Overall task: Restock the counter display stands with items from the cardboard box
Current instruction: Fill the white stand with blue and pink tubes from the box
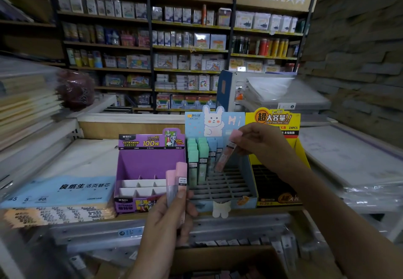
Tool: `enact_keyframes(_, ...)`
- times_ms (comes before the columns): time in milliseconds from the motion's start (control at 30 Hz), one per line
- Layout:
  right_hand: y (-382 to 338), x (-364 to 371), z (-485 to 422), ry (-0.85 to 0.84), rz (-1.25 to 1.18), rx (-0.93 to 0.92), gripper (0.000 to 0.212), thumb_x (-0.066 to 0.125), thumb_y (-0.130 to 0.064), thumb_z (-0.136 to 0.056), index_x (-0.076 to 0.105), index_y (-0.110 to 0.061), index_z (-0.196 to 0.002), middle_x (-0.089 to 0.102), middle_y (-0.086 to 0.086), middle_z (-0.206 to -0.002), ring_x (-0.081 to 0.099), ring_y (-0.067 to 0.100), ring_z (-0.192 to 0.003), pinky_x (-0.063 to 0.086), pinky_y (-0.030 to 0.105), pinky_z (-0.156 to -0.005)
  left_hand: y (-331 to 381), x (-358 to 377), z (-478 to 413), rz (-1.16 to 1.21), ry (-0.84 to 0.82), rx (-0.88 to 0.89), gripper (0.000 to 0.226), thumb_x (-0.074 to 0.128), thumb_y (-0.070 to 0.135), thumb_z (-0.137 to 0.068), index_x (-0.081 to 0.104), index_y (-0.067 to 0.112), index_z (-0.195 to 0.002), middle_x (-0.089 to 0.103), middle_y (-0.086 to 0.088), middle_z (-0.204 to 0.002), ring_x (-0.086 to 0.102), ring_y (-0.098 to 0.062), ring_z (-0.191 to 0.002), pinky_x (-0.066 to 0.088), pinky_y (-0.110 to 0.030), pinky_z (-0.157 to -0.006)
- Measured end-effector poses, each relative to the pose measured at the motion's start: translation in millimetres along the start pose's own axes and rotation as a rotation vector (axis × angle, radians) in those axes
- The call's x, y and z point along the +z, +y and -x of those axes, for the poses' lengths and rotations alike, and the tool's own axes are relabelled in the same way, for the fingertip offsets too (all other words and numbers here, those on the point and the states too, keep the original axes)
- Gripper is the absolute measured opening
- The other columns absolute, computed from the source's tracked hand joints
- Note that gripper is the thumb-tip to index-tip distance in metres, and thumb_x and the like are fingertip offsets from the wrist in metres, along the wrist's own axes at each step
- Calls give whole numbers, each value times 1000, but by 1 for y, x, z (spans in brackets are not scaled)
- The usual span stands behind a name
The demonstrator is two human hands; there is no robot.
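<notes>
Three display stands sit side by side on the counter: a purple stand, a light blue rabbit stand with a slotted grid, and a yellow stand. Green and blue lead cases fill the blue stand's back left slots. My right hand holds one pink lead case upright over the grid, its lower end at a slot. My left hand grips a couple of pink lead cases in front of the purple stand. The cardboard box lies low in front, its contents blurred.
Blue loose-leaf paper packs lie left of the stands. Stacked notebooks rise at far left. Plastic-wrapped sheets lie at right. A clear tray stack stands behind the stands. Stocked shelves fill the back wall.
</notes>
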State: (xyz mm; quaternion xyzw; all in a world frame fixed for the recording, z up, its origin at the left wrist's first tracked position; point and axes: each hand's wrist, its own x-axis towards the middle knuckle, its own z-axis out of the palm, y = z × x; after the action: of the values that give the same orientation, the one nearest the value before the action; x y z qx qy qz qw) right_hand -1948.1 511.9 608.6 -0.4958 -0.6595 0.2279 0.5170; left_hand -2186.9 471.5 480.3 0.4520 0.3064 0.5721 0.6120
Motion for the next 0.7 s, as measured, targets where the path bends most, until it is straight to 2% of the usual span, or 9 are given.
enact_keyframes(133, 14, -1, -9, 40, 43, -13, 16, 70, -15, -91, 68, 0, -96, 75, 19, -85, 73, 31, -77, 63, 36, -68, 0, 1, -1, 44, 8, 18, 35, 62, 40, -89, 73, 10, -104, 64, -17, -78, 37, -16, -41, 28, -17, -41)
enact_keyframes(300, 28, -2, -19, 78, 183, -84, 16, 69, -2, -90, 63, -6, -104, 65, 24, -78, 69, 35, -75, 61, 46, -68, 2, 5, -2, 86, 39, 32, 31, 60, 33, -87, 74, 9, -101, 63, -19, -74, 34, -16, -37, 27, -16, -39)
enact_keyframes(400, 34, -6, -22, 101, 289, -140, 16, 70, -5, -90, 62, -14, -100, 62, 14, -75, 64, 30, -73, 57, 38, -63, 1, 10, -2, 100, 72, 36, 30, 60, 30, -84, 75, 8, -99, 62, -20, -73, 33, -16, -36, 26, -16, -39)
enact_keyframes(467, 38, -8, -23, 95, 350, -168, 16, 70, -5, -90, 61, -15, -98, 61, 13, -78, 60, 29, -73, 54, 37, -62, 1, 14, -2, 114, 84, 30, 29, 60, 28, -82, 76, 8, -96, 63, -19, -71, 33, -16, -36, 26, -15, -38)
enact_keyframes(567, 44, -9, -26, 65, 392, -193, 13, 71, -6, -89, 63, -12, -98, 63, 13, -83, 60, 28, -75, 55, 40, -67, 0, 21, -2, 130, 93, 15, 28, 58, 24, -82, 76, 7, -93, 62, -19, -69, 32, -15, -35, 26, -14, -39)
enact_keyframes(700, 47, -14, -29, 23, 423, -218, 12, 72, -7, -89, 66, -13, -98, 67, 7, -89, 64, 22, -81, 56, 39, -73, -5, 27, -3, 97, 120, 10, 27, 51, 15, -95, 76, 7, -93, 63, -18, -69, 33, -16, -36, 26, -14, -40)
